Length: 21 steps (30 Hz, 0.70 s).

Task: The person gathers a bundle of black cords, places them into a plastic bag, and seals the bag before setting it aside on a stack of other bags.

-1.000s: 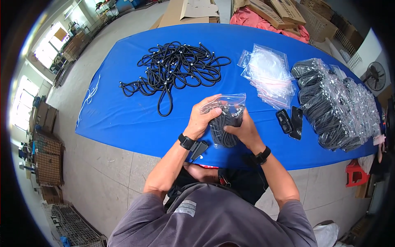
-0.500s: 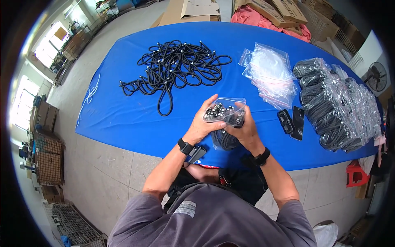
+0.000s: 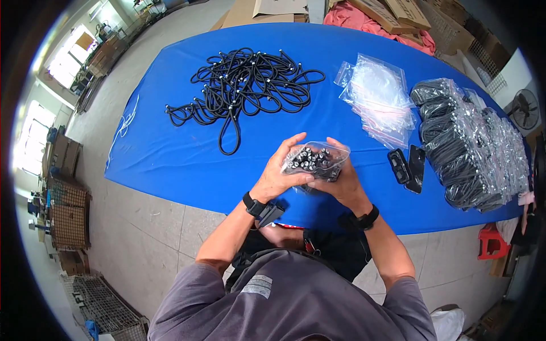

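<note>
Both my hands hold one clear plastic bag of coiled black cords (image 3: pixel 314 160) above the near edge of the blue table (image 3: pixel 170 165). My left hand (image 3: pixel 278 173) grips its left side, thumb on top. My right hand (image 3: pixel 340 181) cups it from the right and below. The metal cord ends show through the top of the bag. A loose tangle of black cords (image 3: pixel 244 85) lies on the table beyond my left hand.
A stack of empty clear bags (image 3: pixel 378 96) lies at centre right. A heap of filled bags (image 3: pixel 475 148) covers the table's right end. Two small black objects (image 3: pixel 408 166) sit right of my hands. Cardboard boxes (image 3: pixel 392 11) stand behind the table, a red stool (image 3: pixel 490 241) at right.
The bag was upright and open with my hands working the cords down into it. Now it is turned level and lifted closer to me, held between both hands.
</note>
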Each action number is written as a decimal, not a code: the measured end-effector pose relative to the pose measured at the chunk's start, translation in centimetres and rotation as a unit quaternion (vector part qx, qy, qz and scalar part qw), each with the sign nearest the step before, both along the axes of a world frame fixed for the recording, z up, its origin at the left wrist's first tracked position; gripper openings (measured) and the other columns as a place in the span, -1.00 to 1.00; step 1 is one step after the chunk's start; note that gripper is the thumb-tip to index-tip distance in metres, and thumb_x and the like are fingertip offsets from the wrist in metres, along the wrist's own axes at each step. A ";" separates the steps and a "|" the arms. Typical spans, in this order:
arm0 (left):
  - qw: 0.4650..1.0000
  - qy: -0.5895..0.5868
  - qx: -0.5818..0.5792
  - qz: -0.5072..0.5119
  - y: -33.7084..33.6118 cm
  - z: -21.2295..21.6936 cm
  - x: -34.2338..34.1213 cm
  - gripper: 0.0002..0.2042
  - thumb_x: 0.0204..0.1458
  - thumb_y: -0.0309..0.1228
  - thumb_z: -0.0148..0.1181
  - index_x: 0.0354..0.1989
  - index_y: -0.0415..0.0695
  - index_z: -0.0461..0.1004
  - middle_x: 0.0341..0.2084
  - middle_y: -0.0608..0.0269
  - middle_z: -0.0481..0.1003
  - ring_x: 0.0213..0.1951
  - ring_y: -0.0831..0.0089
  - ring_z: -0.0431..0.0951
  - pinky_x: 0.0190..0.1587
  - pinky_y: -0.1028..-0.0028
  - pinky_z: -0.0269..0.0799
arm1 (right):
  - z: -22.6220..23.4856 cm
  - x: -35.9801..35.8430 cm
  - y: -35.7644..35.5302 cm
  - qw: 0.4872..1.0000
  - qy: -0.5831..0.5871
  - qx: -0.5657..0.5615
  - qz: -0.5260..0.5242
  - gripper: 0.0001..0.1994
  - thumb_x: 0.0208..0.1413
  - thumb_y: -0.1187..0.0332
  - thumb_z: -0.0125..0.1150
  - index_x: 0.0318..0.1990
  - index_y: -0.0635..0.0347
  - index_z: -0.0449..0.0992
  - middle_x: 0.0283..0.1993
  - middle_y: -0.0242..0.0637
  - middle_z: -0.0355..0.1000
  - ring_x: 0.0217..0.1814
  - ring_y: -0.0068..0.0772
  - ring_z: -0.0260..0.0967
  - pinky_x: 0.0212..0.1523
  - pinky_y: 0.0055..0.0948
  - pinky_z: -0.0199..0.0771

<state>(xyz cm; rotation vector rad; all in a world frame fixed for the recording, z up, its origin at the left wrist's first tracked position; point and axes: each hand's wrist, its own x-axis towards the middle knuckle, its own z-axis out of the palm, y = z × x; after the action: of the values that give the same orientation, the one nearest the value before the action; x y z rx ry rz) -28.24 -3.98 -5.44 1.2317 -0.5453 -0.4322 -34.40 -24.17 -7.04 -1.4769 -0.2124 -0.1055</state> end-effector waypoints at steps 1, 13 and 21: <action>0.999 0.031 -0.010 0.000 0.0 -0.1 -0.2 0.00 -0.19 -0.46 0.62 0.44 -0.23 0.09 0.17 0.14 0.45 0.18 0.39 0.47 0.24 0.39 0.41 | 0.0 -0.1 0.0 1.000 -0.010 0.017 0.006 0.04 -0.16 0.42 0.64 0.45 0.22 0.04 0.31 -0.21 0.29 0.32 -0.38 0.30 0.30 -0.33 0.37; 0.998 0.027 0.053 -0.013 0.3 1.7 -2.8 -0.10 -0.01 -0.18 0.47 0.43 -0.26 0.10 0.33 0.04 0.32 0.33 0.28 0.34 0.38 0.29 0.22 | 8.9 -3.4 -3.3 0.876 -0.257 -0.395 -0.101 -0.34 0.04 0.24 0.51 0.27 0.28 0.37 0.44 0.04 0.20 0.42 0.00 0.23 0.38 -0.13 0.25; 0.976 -0.196 0.067 0.071 -0.3 2.9 -3.6 -0.28 -0.06 -0.41 0.43 0.34 -0.21 0.30 0.30 -0.08 0.34 0.30 0.08 0.38 0.32 0.21 0.28 | 11.4 -4.0 -4.9 0.902 0.050 -0.428 -0.028 -0.60 0.17 0.43 0.32 0.15 0.35 0.49 0.27 -0.08 0.42 0.41 -0.05 0.27 0.29 -0.21 0.36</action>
<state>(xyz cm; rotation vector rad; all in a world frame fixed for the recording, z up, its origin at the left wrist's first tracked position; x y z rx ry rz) -31.84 -4.26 -2.50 1.4868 -0.7656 -0.1029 -38.45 -29.09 4.35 -2.3638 -0.1334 0.0287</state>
